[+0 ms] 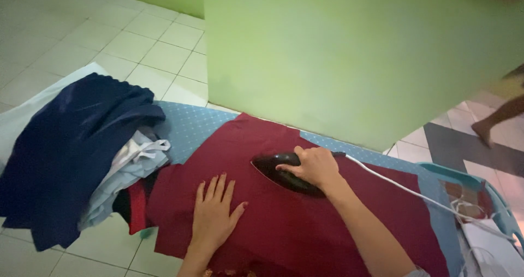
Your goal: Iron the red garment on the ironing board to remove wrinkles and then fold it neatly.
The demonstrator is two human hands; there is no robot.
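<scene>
- Our right hand (pixel 315 166) is clamped around the handle of the black iron (pixel 284 174), whose pointed nose faces 9 o'clock on the dark red cloth (pixel 284 217).
- Our left hand (pixel 214 214) lies flat on that cloth, palm down, fingers spread toward 12 o'clock and gripping nothing. It sits near the iron, at about 8 o'clock from it, and does not touch it.
- The cloth is spread over the blue dotted ironing board (pixel 191 127), which runs from 10 o'clock to 4 o'clock across the view.
- To do this step well, we judge that the flat hand should hold the cloth taut and stay clear of the iron's nose.
- We advise sliding the iron in smooth, unbroken strokes; resting it in one spot risks a scorch mark.
- The white cord (pixel 404 188) trails toward 4 o'clock. We keep it off the pressed area so it drags in no creases.
- A pile of clothes (pixel 76 157), dark blue on top with pale pieces beneath, rests on the board's end at 9 o'clock.
- Another person's bare foot (pixel 483 130) shows on the tiled floor (pixel 136 42) at 3 o'clock, well apart from the board.
</scene>
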